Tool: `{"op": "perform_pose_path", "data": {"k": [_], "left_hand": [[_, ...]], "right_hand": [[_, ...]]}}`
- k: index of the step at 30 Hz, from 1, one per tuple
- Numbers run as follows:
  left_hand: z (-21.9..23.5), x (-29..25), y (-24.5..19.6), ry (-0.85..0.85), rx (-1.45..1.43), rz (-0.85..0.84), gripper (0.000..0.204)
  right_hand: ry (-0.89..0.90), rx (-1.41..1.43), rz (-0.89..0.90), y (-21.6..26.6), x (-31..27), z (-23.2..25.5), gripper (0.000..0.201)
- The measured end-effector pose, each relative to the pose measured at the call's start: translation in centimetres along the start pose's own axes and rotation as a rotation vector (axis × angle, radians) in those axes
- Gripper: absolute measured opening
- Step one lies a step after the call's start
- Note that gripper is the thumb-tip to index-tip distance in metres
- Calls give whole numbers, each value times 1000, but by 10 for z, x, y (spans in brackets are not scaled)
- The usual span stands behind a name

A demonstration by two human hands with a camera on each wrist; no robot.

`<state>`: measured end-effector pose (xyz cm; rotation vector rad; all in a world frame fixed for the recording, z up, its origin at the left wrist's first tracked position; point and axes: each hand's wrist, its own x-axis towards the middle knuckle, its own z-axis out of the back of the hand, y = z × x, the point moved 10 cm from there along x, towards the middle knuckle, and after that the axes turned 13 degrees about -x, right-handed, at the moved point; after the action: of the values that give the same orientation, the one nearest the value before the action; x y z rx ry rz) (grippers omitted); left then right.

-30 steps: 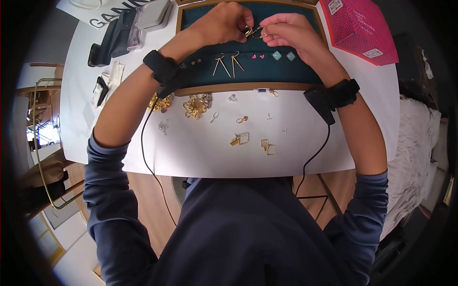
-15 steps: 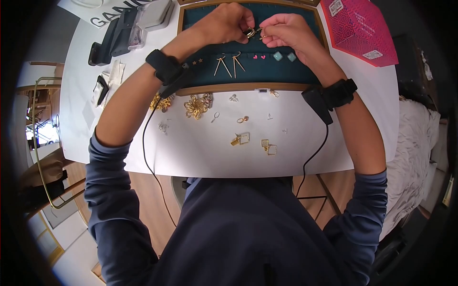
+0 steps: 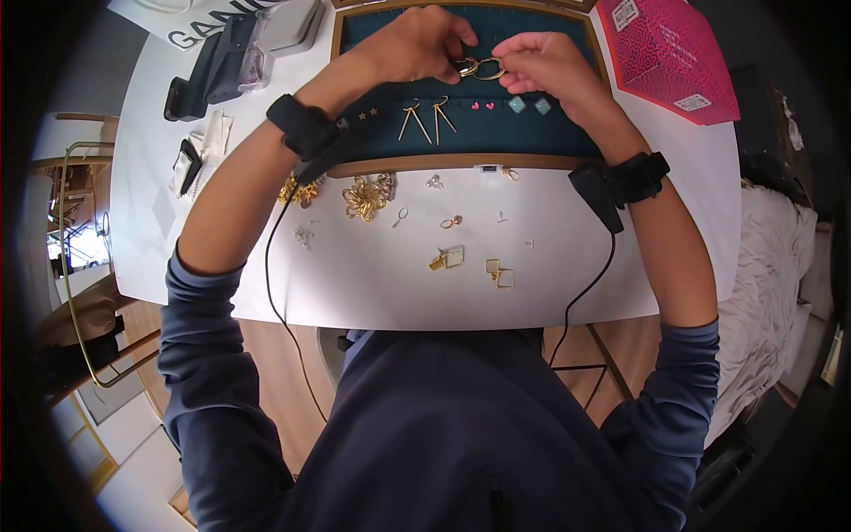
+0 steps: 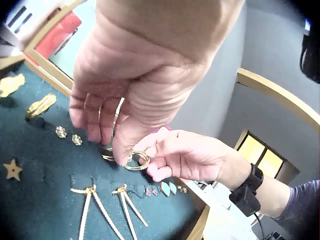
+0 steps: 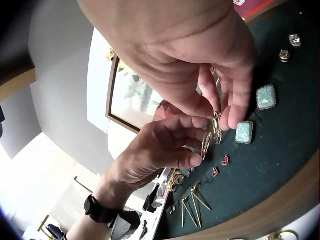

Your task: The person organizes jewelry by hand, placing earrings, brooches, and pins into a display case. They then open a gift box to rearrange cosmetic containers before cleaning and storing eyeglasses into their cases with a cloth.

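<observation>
Over the teal-lined jewelry box (image 3: 470, 162), my two hands meet, each with a gold hoop earring. My left hand (image 3: 424, 44) pinches one hoop (image 5: 205, 145) between thumb and fingers. Right beside it, my right hand (image 3: 548, 69) pinches the other hoop (image 3: 489, 68) by its outer side. In the head view the hoops sit side by side, their edges overlapping. Just below them on the lining are two long bar earrings (image 5: 197, 202), pink heart studs (image 5: 225, 160), square turquoise earrings (image 5: 266, 97) and star studs (image 4: 13, 170).
On the white table in front lie gold flower-shaped jewelry (image 3: 362, 199), gold square earrings (image 3: 450, 257), a ring (image 3: 450, 222) and small silver pieces. A pink patterned box (image 3: 669, 58) stands right of the jewelry box. Dark cases (image 3: 229, 62) and a white bag (image 3: 160, 22) are at left.
My right hand has shifted slightly right, and the hoop in its fingers now shows as a full ring. My left hand has stayed nearly in place.
</observation>
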<state>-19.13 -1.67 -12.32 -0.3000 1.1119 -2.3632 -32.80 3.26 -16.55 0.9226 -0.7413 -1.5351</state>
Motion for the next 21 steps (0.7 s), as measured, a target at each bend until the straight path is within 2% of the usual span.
{"op": "perform_pose_path", "data": {"k": [5,11,14,17,20,21], "left_hand": [[3,2,10,18,-49,7,47],[6,-2,2,-28,-11,-45,43],[18,2,26,-44,-108,40,40],[29,0,7,-100,-238,-37,28],[13,10,24,36,-155,-88,40],[11,8,19,19,-95,-82,40]], "right_hand": [[-13,-93,-13,3,2,3,28],[-58,-259,-49,13,0,10,28],[-93,-318,-21,16,-1,15,28],[-132,-281,30,18,-3,22,26],[-100,-289,49,21,-1,20,24],[-79,-303,50,21,-1,18,24]]}}
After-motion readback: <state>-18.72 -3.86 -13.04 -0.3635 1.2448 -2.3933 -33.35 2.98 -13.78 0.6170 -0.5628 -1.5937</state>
